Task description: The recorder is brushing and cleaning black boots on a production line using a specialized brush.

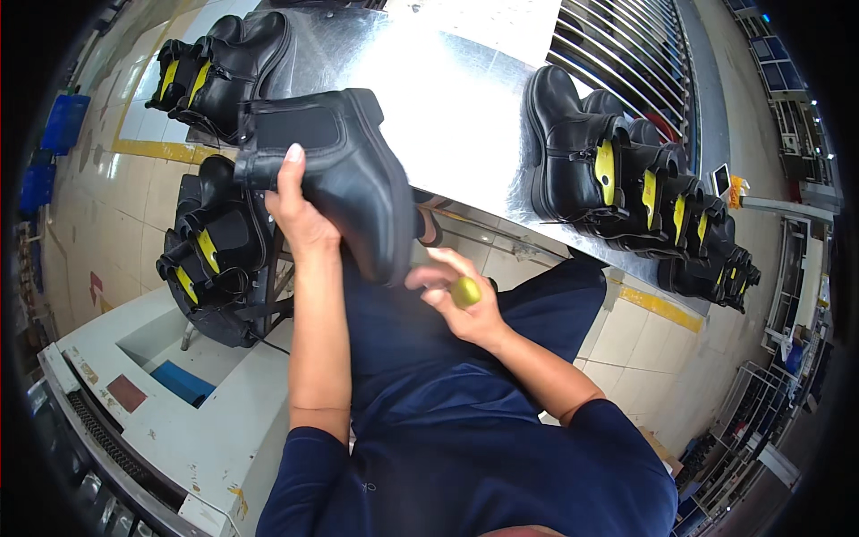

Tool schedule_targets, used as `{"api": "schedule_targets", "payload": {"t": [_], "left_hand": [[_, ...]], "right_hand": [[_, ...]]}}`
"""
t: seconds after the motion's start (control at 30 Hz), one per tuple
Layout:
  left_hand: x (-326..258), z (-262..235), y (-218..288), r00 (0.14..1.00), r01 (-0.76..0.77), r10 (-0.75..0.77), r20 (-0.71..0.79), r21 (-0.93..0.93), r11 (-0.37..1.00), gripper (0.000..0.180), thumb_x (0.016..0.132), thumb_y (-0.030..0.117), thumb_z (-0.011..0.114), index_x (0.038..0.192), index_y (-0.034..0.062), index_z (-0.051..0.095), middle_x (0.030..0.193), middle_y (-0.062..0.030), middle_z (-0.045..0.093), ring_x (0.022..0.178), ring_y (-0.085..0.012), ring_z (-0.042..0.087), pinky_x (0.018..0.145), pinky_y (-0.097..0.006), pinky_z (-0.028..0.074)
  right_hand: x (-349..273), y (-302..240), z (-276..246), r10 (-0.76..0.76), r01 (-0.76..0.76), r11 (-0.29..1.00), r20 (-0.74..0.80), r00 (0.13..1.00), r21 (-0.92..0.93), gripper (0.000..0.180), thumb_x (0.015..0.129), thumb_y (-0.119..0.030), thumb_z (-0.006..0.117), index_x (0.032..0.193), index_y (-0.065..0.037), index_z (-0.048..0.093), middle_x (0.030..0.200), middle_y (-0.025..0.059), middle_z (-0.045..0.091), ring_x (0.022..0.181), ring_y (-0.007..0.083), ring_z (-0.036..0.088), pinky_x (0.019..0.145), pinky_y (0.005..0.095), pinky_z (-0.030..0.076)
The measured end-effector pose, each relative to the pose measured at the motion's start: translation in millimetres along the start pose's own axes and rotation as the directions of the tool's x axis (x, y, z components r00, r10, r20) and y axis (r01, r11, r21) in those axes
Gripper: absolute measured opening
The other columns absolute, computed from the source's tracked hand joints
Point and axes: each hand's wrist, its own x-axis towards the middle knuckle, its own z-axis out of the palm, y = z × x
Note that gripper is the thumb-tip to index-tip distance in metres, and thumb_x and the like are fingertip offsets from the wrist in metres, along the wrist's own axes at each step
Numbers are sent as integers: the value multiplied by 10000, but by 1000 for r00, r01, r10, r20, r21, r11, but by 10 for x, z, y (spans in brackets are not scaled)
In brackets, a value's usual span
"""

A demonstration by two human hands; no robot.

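Note:
My left hand grips a black ankle boot by its collar and holds it tilted over my lap, sole toward my right. My right hand is closed on a small yellow-green tool just below the boot's sole, close to it but apart. Both forearms come up from dark blue sleeves.
A shiny metal table lies ahead. A row of several black boots with yellow tags stands at its right edge, a pair at its far left. More boots are piled on a stand at my left, beside a white machine housing.

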Motion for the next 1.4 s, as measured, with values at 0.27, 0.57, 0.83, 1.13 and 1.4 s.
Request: {"api": "schedule_targets", "payload": {"t": [0.27, 0.57, 0.83, 1.13, 1.4], "left_hand": [[186, -110, 123, 971, 94, -138, 193, 222, 971, 447, 886, 130, 718, 1287, -37, 610, 1220, -139, 676, 1100, -245, 672, 1006, -389, 529], [403, 7, 253, 874, -87, -152, 461, 457, 885, 457, 821, 85, 762, 1249, -31, 654, 1147, -98, 697, 1046, -200, 659, 967, -327, 500], [468, -200, 171, 918, 36, -234, 321, 520, 854, 441, 839, 176, 768, 1225, -5, 654, 1146, -59, 671, 1026, -163, 639, 912, -322, 500], [580, -266, 162, 900, 195, -340, 272, 447, 873, 565, 827, 202, 749, 1323, -14, 586, 1220, -96, 651, 1105, -205, 631, 997, -339, 481], [556, -227, 211, 924, 120, -277, 262, 489, 864, 356, 844, 208, 791, 1112, -3, 689, 1020, -44, 703, 929, -134, 648, 845, -300, 519]], "right_hand": [[648, -349, -401, 285, -244, 931, -123, 951, 272, 505, 1048, -306, 572, 1350, 85, 471, 564, 32, 439, 443, 123, 433, 460, 261, 412], [1767, -209, -171, 211, 14, 820, -324, 922, 572, 357, 1047, -319, 585, 1237, -18, 562, 576, 20, 432, 450, 139, 452, 474, 298, 397], [1997, -78, 200, 171, 86, 708, -288, 942, 701, 286, 1020, -282, 649, 1155, -50, 551, 592, 25, 436, 461, 148, 451, 471, 308, 398], [2175, -15, 366, 65, 149, 745, -294, 954, 650, 226, 1054, -251, 575, 1166, -59, 534, 580, 19, 401, 434, 142, 422, 446, 307, 401], [2090, -89, 646, -94, 231, 905, -363, 927, 356, 243, 972, -11, 612, 1182, 58, 510, 612, 40, 514, 451, 95, 437, 427, 242, 335]]}}
